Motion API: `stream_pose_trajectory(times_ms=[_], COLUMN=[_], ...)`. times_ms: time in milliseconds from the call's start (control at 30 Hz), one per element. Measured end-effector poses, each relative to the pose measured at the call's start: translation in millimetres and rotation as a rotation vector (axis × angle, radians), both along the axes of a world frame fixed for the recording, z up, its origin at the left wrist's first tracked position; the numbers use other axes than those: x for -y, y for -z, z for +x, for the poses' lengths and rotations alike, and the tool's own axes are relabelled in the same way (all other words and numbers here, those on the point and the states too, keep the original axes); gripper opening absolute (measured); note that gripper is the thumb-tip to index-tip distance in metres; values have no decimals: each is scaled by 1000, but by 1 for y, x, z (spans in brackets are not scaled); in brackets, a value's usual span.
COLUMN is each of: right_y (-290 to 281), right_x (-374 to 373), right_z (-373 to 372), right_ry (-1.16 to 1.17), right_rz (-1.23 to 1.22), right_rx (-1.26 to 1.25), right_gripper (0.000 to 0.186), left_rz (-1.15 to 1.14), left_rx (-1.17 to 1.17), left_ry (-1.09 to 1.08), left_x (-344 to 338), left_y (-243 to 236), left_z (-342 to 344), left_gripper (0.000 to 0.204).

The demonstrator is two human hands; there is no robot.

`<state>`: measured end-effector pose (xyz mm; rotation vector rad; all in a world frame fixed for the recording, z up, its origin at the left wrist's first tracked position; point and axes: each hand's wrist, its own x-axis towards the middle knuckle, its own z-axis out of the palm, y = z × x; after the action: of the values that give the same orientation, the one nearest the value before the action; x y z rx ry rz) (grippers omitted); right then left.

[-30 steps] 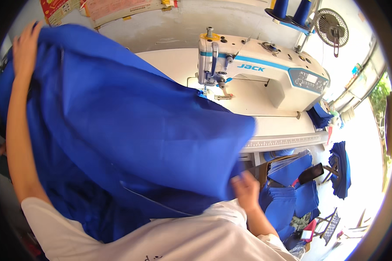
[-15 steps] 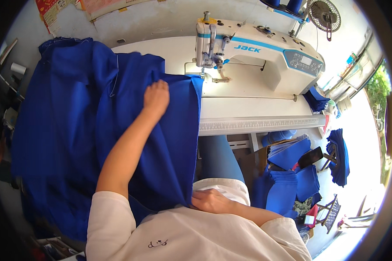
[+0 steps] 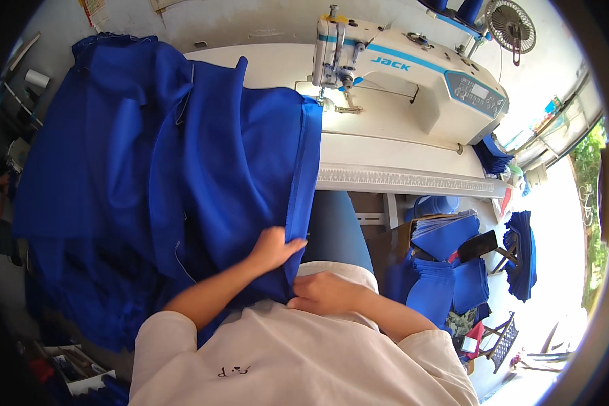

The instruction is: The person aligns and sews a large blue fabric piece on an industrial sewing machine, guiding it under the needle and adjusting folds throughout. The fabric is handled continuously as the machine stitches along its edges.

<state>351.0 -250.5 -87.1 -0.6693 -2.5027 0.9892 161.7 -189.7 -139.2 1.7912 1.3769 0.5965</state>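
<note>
A large piece of blue fabric (image 3: 213, 149) drapes over the left of the sewing table and down to my lap. Its far right corner lies under the needle area of a white sewing machine (image 3: 413, 74), where a small lamp glows. Along the fabric's right side runs a narrow folded strip with a raw edge. My left hand (image 3: 276, 249) grips this strip near my lap, thumb pointing right; its fingers are partly hidden. Just below, my right hand (image 3: 326, 292) is closed on the fabric's near end by my waist, fingertips hidden.
A ruler strip (image 3: 413, 181) marks the table's front edge. Stacked blue cut pieces (image 3: 432, 291) and a dark phone (image 3: 478, 246) sit low at the right. More blue pieces hang over a stand (image 3: 520, 257). A small fan (image 3: 511, 27) is at the far right.
My left hand has come down from the upper fabric to its right edge near my lap. That edge now shows a folded strip. My right hand stays at the near end.
</note>
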Motion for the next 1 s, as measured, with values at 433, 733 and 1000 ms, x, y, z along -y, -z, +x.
stream_pose_trajectory(times_ms=[433, 733, 1000], right_y=[2, 25, -18], right_x=[-221, -31, -13], right_z=[18, 11, 8], right_ry=[610, 402, 309], right_rz=[676, 494, 414], right_rx=[71, -201, -308], right_gripper=[41, 26, 26], left_rz=[-373, -160, 813], left_rx=[495, 146, -67], left_ry=[17, 331, 867], left_x=[64, 46, -98], left_y=[-85, -90, -80], left_z=[-2, 0, 55], left_gripper=[27, 21, 11])
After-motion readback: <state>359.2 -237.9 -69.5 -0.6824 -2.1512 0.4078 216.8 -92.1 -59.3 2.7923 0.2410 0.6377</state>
